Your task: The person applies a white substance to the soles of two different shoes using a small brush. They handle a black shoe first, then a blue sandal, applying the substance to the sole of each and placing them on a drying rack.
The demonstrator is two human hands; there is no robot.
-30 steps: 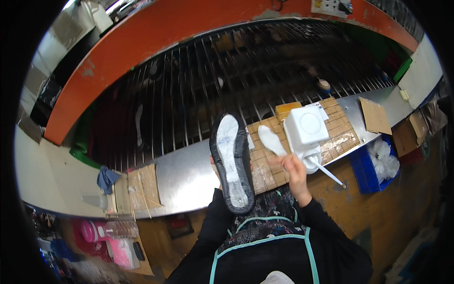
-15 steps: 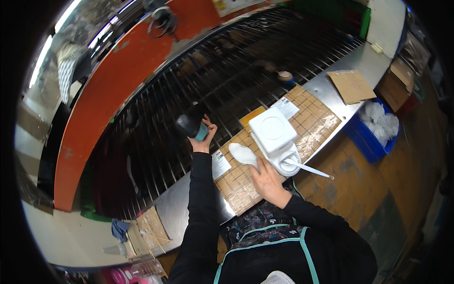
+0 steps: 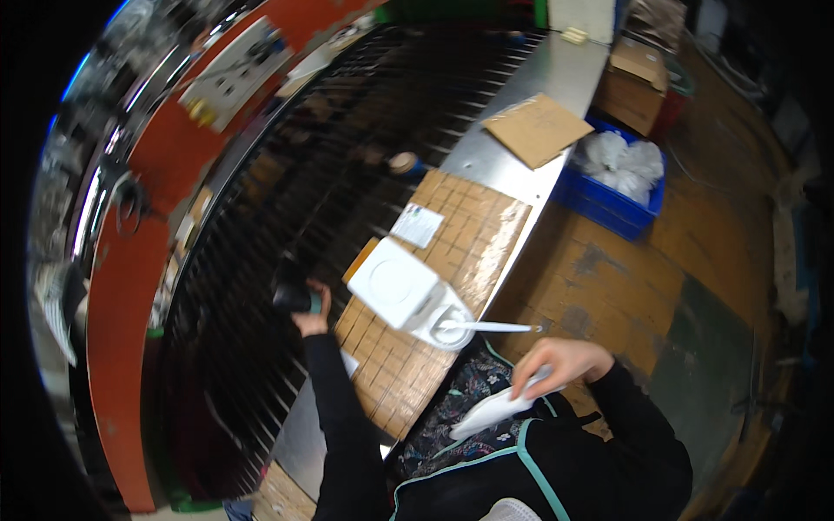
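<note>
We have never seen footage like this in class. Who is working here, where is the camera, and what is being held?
No machine is at work: these are a person's two bare hands. The pictures come from a wide fisheye camera worn on the head, looking down, so straight edges bend. The left hand holds a dark shoe, somewhat blurred; the right hand holds a thin white sole-shaped piece. On the tan board stands a white container, with a long white handle sticking out at its near end.
</note>
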